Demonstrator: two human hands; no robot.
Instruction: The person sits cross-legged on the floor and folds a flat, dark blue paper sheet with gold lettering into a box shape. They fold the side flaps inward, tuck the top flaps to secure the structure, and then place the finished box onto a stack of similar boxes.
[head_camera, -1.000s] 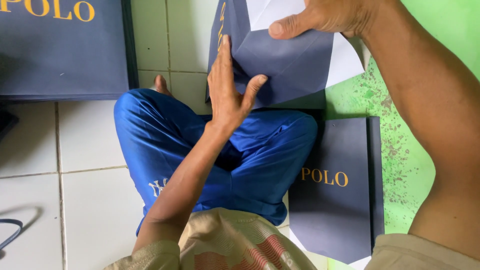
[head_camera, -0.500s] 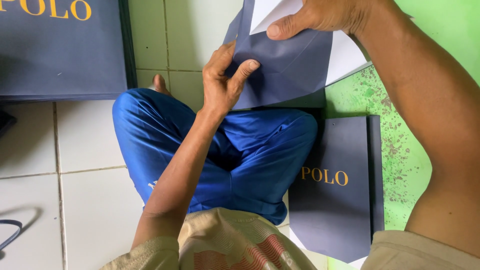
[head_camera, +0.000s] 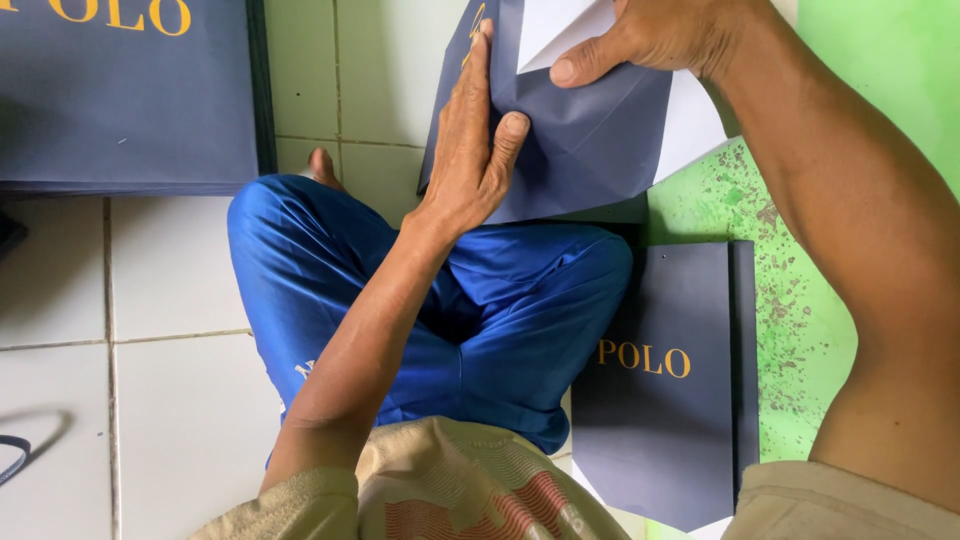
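Head view: a person is seen seated cross-legged on a white tiled floor (head_camera: 170, 400), legs in blue trousers (head_camera: 500, 330) and a bare foot tip showing beyond the left knee.

A navy paper bag (head_camera: 590, 150), partly folded, is found lying ahead of the knees, overlapping the tiles and a green mat (head_camera: 880, 110). Its white inner side is exposed at the top and along the right edge.

The left hand (head_camera: 470, 150) is laid flat on the left part of this bag, fingers extended and close together, thumb spread to the right and pressed on the paper. Nothing is gripped by it; the sheet is only held down.

The right hand (head_camera: 670, 35) is observed at the top of the bag, partly cut by the frame edge. Its thumb is pressed on the fold where the white flap meets the navy face. The fingers are hidden, so it cannot be told whether the flap is pinched or merely pressed.

A second flat navy bag with gold lettering (head_camera: 665, 380) is noted on the mat, just beside the right knee and under the right forearm. A stack of further navy bags (head_camera: 120, 100) is recorded at the upper left, well apart from both hands. A dark cord (head_camera: 12, 455) is seen at the left edge.
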